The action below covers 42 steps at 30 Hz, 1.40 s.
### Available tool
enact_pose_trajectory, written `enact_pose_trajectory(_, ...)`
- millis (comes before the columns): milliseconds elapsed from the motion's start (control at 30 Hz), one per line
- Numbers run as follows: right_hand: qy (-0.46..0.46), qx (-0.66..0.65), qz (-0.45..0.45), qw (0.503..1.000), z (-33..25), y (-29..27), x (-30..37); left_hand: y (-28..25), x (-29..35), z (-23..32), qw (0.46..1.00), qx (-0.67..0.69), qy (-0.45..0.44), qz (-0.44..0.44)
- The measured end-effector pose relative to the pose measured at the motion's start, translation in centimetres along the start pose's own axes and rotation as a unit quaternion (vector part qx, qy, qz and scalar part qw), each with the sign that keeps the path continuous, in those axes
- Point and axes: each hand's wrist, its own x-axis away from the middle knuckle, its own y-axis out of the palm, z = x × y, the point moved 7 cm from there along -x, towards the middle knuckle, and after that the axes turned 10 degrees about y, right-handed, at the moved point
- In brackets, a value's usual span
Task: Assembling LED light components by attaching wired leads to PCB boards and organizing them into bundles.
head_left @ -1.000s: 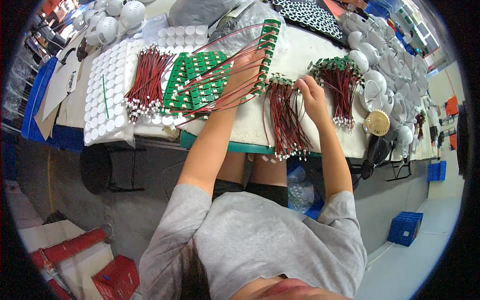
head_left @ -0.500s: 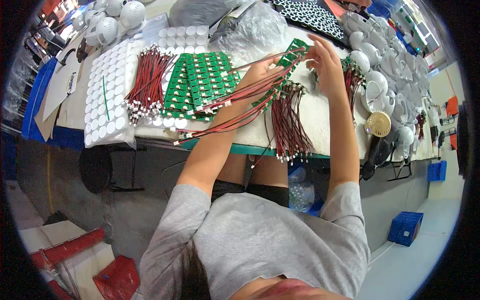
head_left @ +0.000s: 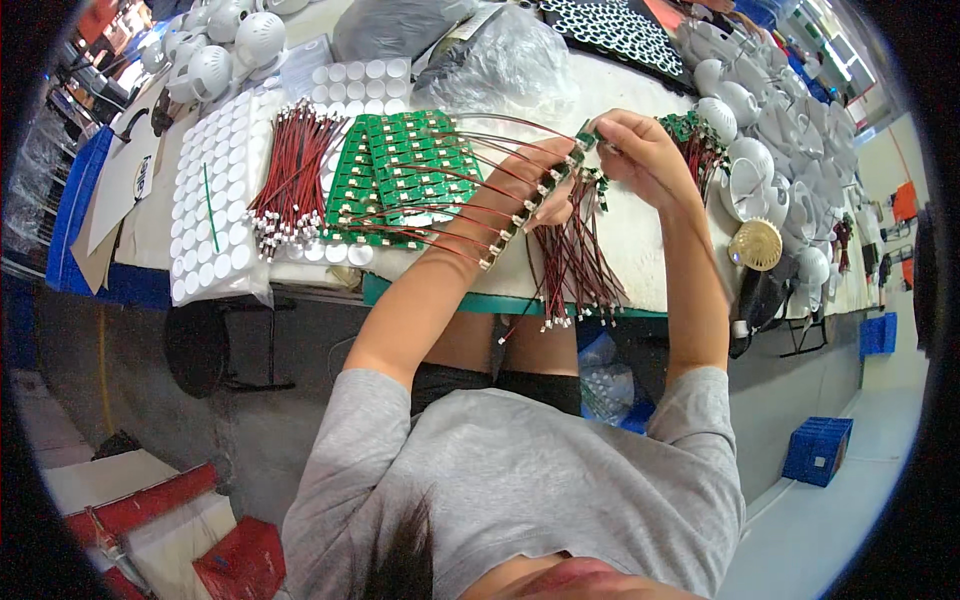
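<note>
Above the white table (head_left: 625,80), both hands (head_left: 650,160) grip a wired green circuit strip (head_left: 530,210).

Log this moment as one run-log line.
left hand: holding wired circuit-board strip; right hand: at strip's upper end; green board panels: left of strip; wire bundle: left of panels

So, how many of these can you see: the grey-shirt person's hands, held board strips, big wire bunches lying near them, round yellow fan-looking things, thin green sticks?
Hands: 2 (left hand, right hand)
Held board strip: 1
Big wire bunches: 3
Round yellow thing: 1
Thin green stick: 1
Total: 8
</note>
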Motion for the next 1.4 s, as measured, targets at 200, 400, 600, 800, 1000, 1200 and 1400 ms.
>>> enact_pose_trajectory(200,0.010,0.027,0.049,0.998,0.1,-0.7,0.5,-2.1,-0.4,2.3,0.844,-0.499,0.116,0.160)
enact_pose_trajectory(400,0.034,0.062,0.056,0.996,1.7,-1.1,-0.1,-2.4,-0.8,1.2,0.871,-0.461,0.106,0.131)
enact_pose_trajectory(600,0.013,-0.028,0.063,0.998,1.3,-1.1,0.6,-0.8,0.1,1.4,0.943,-0.268,0.001,0.195)
enact_pose_trajectory(800,-0.005,0.031,0.090,0.995,1.3,-0.8,0.7,-3.9,-0.8,-0.1,0.933,-0.289,0.064,0.203)
enact_pose_trajectory(1000,0.007,0.132,0.121,0.984,1.7,-0.7,0.2,-2.2,-0.1,2.5,0.692,-0.681,0.142,0.192)
enact_pose_trajectory(1200,0.020,0.193,0.108,0.975,2.1,0.3,-0.3,-2.6,0.0,2.4,0.652,-0.723,0.103,0.204)
enact_pose_trajectory(1400,0.011,0.239,0.081,0.968,1.4,0.5,0.1,-3.1,-0.6,1.3,0.853,-0.477,0.106,0.184)
